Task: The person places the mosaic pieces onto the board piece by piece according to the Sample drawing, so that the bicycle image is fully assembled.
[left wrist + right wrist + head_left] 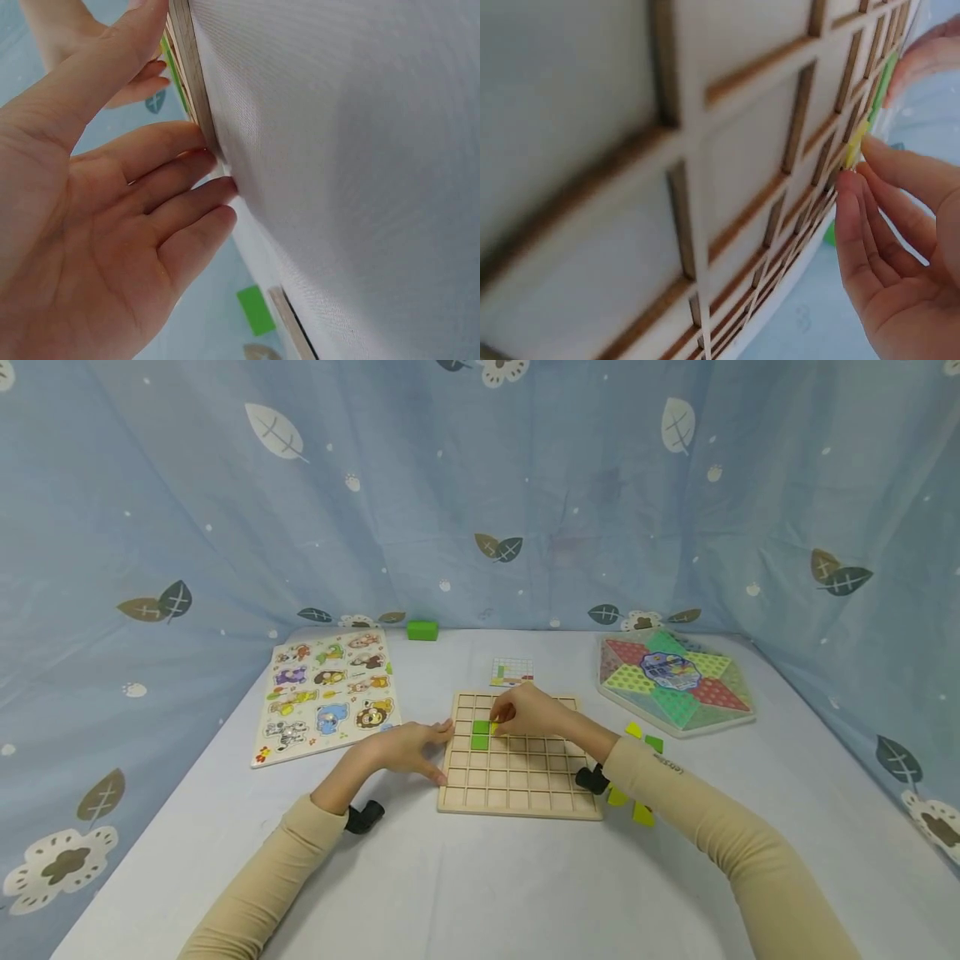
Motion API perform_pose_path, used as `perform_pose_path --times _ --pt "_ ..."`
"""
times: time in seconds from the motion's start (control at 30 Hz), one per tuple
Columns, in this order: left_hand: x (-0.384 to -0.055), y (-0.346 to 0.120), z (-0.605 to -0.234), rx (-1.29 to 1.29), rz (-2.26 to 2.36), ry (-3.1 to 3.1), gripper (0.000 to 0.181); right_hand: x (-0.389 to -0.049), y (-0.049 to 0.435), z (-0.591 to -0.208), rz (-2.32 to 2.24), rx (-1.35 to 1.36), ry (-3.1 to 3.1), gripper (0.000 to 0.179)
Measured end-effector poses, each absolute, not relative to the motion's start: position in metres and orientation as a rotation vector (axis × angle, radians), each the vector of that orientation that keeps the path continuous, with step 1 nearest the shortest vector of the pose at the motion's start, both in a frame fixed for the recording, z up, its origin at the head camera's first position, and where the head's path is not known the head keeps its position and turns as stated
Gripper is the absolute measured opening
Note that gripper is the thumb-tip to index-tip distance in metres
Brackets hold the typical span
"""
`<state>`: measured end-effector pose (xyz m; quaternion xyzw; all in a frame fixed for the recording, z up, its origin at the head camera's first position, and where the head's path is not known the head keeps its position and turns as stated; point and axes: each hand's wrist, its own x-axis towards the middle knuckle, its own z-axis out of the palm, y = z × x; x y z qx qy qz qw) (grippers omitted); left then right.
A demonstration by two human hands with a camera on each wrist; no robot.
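Observation:
A wooden grid board (519, 814) lies on the white table, two green square tiles (479, 742) set in its cells at the upper left. My right hand (530, 712) pinches a yellow tile (857, 142) between thumb and fingers, down at a cell just right of the green ones. Part of that tile is hidden by the fingertips. At the board's left edge rests my left hand (405, 748), fingers extended and thumb spread toward the near corner. The left wrist view shows its fingertips (201, 136) touching the wooden side.
Behind the board lies a small pattern card (513, 671). An animal puzzle board (330, 693) is at left, a green block (422, 631) behind it. A patterned hexagonal case (675, 681) stands at right; several yellow pieces (642, 814) and green pieces (654, 744) lie beneath the right forearm.

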<state>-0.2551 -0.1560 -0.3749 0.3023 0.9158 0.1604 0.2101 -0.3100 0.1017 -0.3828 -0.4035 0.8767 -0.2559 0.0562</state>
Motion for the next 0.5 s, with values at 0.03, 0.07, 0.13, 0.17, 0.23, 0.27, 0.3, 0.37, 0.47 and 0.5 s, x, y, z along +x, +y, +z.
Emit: perform_pose_path --times 0.03,0.07,0.13,0.17,0.23,0.27,0.3,0.37,0.47,0.5 --pt "-0.255 -0.156 -0.375 0.839 0.447 2.547 0.094 -0.31 0.102 -0.383 -0.782 -1.214 2.66 0.014" --pt "-0.255 -0.156 -0.375 0.841 0.446 2.547 0.094 -0.31 0.102 -0.383 -0.79 -1.21 2.665 0.012" --pt "-0.256 -0.156 -0.376 0.848 0.445 2.549 0.094 -0.31 0.102 -0.383 -0.808 -1.195 2.682 0.008" --pt "-0.256 -0.156 -0.376 0.848 0.444 2.548 0.095 -0.31 0.102 -0.383 -0.815 -1.187 2.689 0.007" --pt "-0.257 -0.156 -0.376 0.852 0.442 2.55 0.094 -0.31 0.102 -0.383 -0.823 -1.177 2.692 0.006" --pt "-0.256 -0.156 -0.377 0.854 0.445 2.549 0.094 -0.309 0.102 -0.383 -0.828 -1.174 2.685 0.007" --pt "-0.256 -0.156 -0.377 0.854 0.446 2.549 0.094 -0.309 0.103 -0.383 -0.833 -1.176 2.676 0.007" --pt "-0.256 -0.156 -0.376 0.852 0.452 2.547 0.094 -0.308 0.104 -0.382 -0.835 -1.18 2.661 0.01" --pt "-0.255 -0.156 -0.376 0.85 0.457 2.546 0.093 -0.304 0.11 -0.38 -0.812 -1.209 2.658 0.013" --pt "-0.254 -0.156 -0.376 0.85 0.456 2.548 0.093 -0.302 0.112 -0.378 -0.795 -1.224 2.666 0.014"
